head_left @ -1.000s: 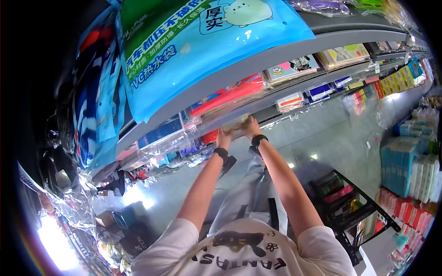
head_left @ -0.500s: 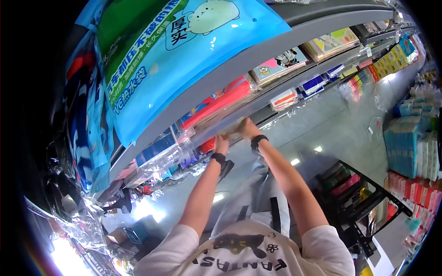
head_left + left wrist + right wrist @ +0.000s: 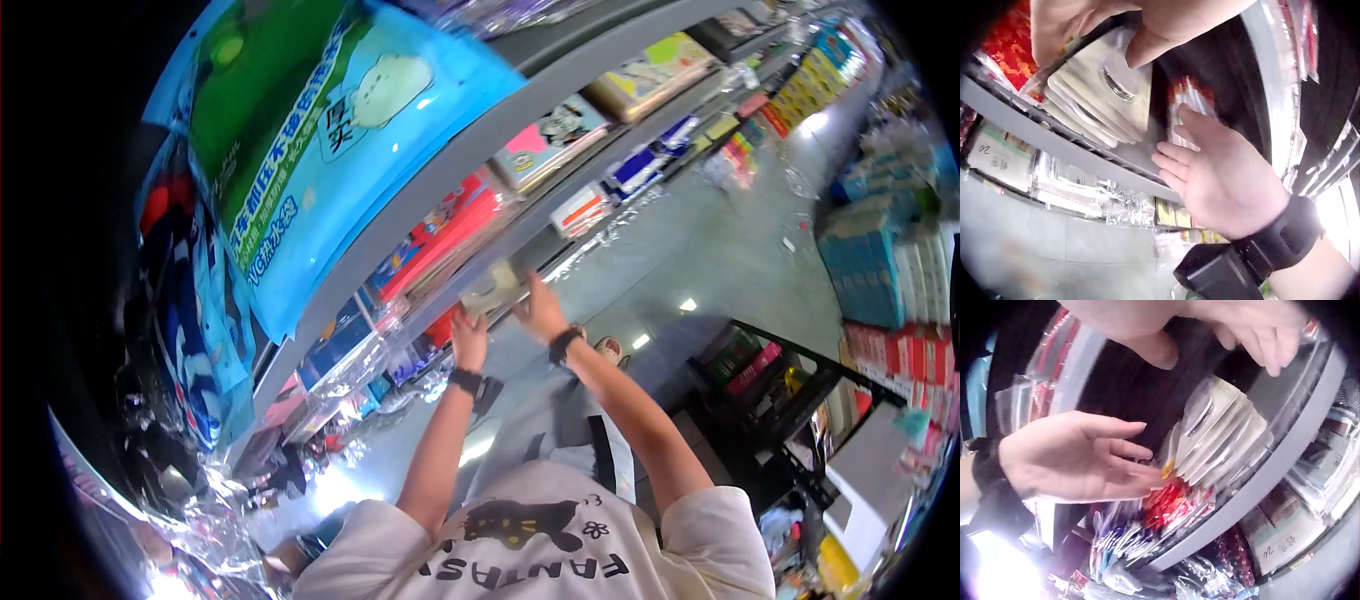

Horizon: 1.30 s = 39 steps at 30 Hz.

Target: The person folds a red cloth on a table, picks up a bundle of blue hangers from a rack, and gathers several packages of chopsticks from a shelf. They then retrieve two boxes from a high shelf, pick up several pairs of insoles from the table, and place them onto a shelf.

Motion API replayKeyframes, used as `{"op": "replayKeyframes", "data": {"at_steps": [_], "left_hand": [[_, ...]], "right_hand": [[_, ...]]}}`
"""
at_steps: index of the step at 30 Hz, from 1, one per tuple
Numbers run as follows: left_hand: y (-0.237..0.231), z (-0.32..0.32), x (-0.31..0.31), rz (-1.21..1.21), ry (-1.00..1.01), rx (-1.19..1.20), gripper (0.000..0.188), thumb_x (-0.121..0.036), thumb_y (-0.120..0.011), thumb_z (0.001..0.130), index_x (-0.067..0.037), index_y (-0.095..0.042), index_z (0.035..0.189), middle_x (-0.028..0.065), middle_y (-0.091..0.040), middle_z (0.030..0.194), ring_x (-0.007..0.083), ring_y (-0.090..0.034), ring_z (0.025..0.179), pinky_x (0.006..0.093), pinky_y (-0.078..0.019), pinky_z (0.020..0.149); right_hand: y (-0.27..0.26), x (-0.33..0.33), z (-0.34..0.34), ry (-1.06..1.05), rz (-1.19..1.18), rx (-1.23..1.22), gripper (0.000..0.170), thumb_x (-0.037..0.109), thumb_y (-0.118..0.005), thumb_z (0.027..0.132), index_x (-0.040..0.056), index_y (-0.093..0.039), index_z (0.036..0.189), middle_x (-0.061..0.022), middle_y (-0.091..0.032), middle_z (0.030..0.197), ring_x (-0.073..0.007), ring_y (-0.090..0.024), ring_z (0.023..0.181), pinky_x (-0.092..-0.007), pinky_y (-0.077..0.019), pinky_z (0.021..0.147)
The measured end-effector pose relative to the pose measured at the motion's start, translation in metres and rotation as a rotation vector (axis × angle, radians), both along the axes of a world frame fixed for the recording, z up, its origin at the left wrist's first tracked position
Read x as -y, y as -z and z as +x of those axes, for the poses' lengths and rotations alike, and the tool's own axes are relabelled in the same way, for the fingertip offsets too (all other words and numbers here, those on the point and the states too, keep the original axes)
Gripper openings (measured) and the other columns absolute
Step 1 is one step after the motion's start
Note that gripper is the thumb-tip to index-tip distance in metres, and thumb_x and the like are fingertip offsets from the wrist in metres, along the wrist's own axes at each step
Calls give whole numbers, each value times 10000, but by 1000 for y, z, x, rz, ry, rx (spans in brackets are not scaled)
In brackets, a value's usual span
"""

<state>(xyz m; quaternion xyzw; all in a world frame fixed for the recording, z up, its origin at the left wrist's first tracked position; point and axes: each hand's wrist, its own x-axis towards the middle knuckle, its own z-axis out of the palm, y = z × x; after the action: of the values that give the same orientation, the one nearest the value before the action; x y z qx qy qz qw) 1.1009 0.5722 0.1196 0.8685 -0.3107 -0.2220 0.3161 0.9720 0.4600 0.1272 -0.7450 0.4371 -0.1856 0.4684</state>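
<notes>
A stack of cream-coloured cards in clear packaging [image 3: 490,288] lies on a low shelf between my hands. In the left wrist view, a round silvery part shows under the clear cover of the top card [image 3: 1085,78]. My left hand [image 3: 468,341] is at the near left of the stack, fingers extended close to red packets [image 3: 1169,503] beside it. My left thumb overlaps the top card in its own wrist view. On the other side, my right hand [image 3: 543,315] is held apart from the stack, palm inward and fingers loosely bent. Nothing is in its grasp.
Above hangs a big blue hot-water-bag packet [image 3: 340,170] over the upper shelf edge. Notebooks [image 3: 548,145] and red packs [image 3: 445,245] line the shelf behind. A black rack [image 3: 780,390] stands on the floor at right, with stacked blue packs [image 3: 860,260] beyond.
My hands were close together over the cards; now they have parted, the right drawing back, and the cards show between them. The head view has shifted and tilted.
</notes>
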Motion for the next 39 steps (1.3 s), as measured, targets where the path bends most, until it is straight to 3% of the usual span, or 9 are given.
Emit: {"op": "replayKeyframes", "data": {"at_steps": [5, 7, 11, 15, 21, 23, 33, 36, 39], "left_hand": [[-45, -60, -15, 47, 353, 166, 417, -141, -576, 754, 17, -405, 1101, 206, -442, 1072, 335, -484, 922, 389, -386, 812], [-49, -94, -3, -99, 570, -111, 363, -147, -571, 746, 16, -424, 1036, 202, -475, 995, 342, -431, 937, 401, -342, 827], [-86, -178, 42, 55, 1063, -501, 306, -182, -536, 780, 3, -475, 1017, 179, -484, 998, 308, -487, 936, 356, -402, 805], [-104, -251, 55, -21, 1506, -460, 226, -184, -507, 816, -5, -536, 951, 115, -570, 920, 213, -557, 883, 297, -433, 769], [-129, -328, 24, 183, 1854, -619, 275, -204, -487, 824, 13, -520, 989, 141, -582, 933, 223, -560, 868, 297, -427, 766], [-131, -346, -1, 241, 1926, -611, 269, -202, -488, 825, 12, -521, 984, 126, -592, 908, 202, -568, 836, 286, -432, 747], [-188, -381, -207, 474, 2367, -777, 220, -167, -473, 853, 9, -520, 976, 83, -592, 882, 123, -563, 812, 228, -431, 719], [-186, -384, -258, 594, 2495, -779, 244, -192, -445, 872, -3, -486, 1019, 76, -571, 924, 132, -546, 811, 237, -426, 719], [-184, -396, -308, 775, 2524, -835, 258, -200, -445, 873, -5, -478, 1039, 79, -567, 944, 138, -545, 834, 241, -427, 726]], "right_hand": [[-25, -74, -119, 148, 139, 2, 499, 182, -550, 781, -17, -314, 1173, -232, -481, 1077, -353, -472, 1010, -372, -380, 841], [-48, -110, -169, 378, 207, 24, 450, 178, -541, 788, -16, -343, 1142, -218, -491, 1074, -329, -483, 1011, -360, -388, 838], [-102, -180, -255, 744, 233, -96, 365, 152, -521, 799, -20, -389, 1094, -195, -545, 992, -311, -540, 908, -336, -431, 790], [-144, -271, -304, 1119, 211, -148, 288, 155, -499, 816, -12, -445, 1044, -158, -572, 969, -244, -574, 879, -313, -449, 759], [-215, -405, -288, 1656, 17, -113, 213, 134, -479, 826, 7, -510, 993, -115, -609, 883, -192, -597, 833, -274, -454, 729], [-231, -446, -266, 1845, -2, -37, 215, 147, -478, 807, 19, -523, 973, -137, -607, 884, -261, -588, 836, -314, -451, 731], [-231, -639, -164, 2382, -102, 51, 172, 99, -495, 809, 0, -539, 943, -123, -598, 839, -202, -588, 762, -276, -448, 687], [-239, -678, -160, 2499, 15, -298, 186, 117, -529, 778, 18, -549, 935, -126, -574, 835, -249, -550, 797, -309, -435, 704], [-220, -725, -170, 2552, -138, -505, 240, 146, -557, 765, 15, -520, 963, -134, -547, 927, -280, -513, 895, -334, -404, 775]]}}
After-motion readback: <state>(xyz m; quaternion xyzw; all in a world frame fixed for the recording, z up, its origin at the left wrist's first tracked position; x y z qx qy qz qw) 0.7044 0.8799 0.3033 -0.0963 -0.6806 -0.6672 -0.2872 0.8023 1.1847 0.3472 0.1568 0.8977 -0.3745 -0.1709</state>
